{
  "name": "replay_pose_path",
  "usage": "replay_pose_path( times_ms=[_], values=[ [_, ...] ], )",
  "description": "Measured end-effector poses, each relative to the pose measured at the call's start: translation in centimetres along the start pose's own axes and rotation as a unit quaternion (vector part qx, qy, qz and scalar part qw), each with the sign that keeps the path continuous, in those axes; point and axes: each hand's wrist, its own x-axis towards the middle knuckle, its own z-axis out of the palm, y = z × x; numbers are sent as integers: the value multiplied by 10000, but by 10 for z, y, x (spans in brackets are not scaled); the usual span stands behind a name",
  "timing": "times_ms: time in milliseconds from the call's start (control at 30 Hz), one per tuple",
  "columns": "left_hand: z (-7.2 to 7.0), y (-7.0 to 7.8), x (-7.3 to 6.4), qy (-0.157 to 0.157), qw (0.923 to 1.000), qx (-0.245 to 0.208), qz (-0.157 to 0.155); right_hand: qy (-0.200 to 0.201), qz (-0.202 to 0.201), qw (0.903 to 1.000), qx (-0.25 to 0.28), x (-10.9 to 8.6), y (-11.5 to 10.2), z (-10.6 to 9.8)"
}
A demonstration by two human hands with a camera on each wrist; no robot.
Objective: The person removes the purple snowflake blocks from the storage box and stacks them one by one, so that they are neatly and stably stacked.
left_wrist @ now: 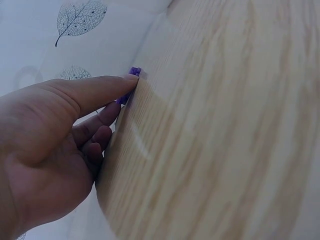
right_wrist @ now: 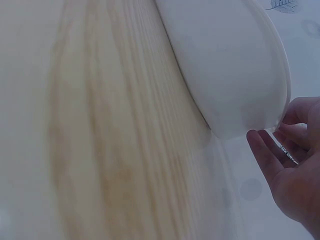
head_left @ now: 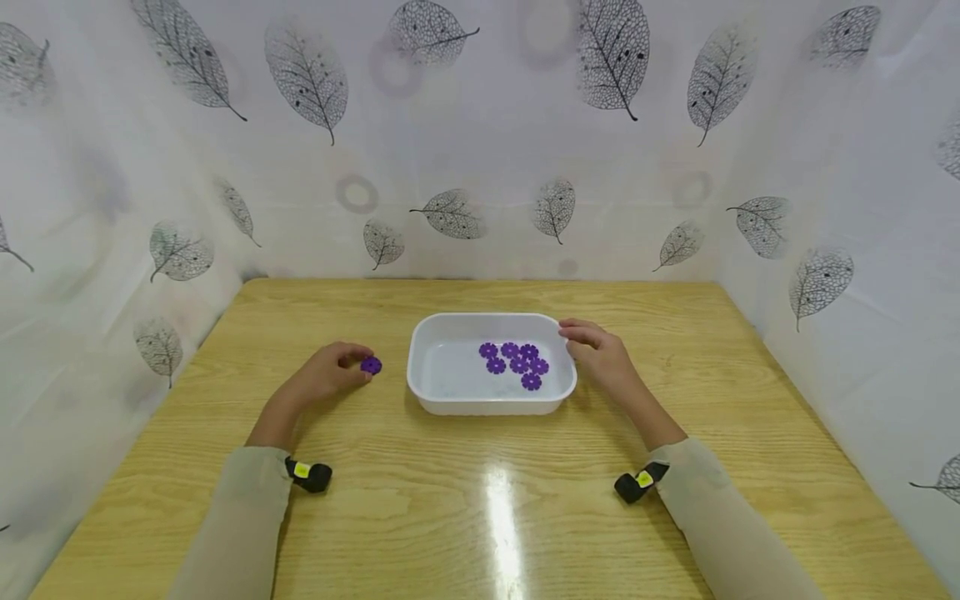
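A purple flower-shaped disc [head_left: 371, 365] is at the table surface, left of a white plastic tray [head_left: 450, 407]. My left hand [head_left: 330, 372] holds this disc between thumb and fingers. In the left wrist view the thumb covers the middle of the purple disc [left_wrist: 135, 71], so only its ends show. Several more purple flower discs [head_left: 519, 365] lie inside the tray, towards its right half. At the tray's right end, my right hand [head_left: 603, 357] grips the rim, fingers at the top and thumb against the outer wall, as the right wrist view shows.
The wooden table [head_left: 390, 517] carries the tray near its middle. Behind and at both sides hangs a pale curtain [head_left: 495, 150] with a leaf print. A black wrist camera [head_left: 318, 477] sits on the left wrist, another camera [head_left: 630, 487] on the right.
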Motion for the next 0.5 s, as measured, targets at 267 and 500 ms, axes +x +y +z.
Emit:
replay_pose_path(
  times_ms=[267, 500],
  values=[
    [0, 0, -2, 1, 10000, -49, -72, -50, -18, 10000, 78, 0, 0, 0],
    [-2, 1, -2, 47, 9998, -124, -126, 27, 28, 10000, -70, 2, 3, 0]
  ],
)
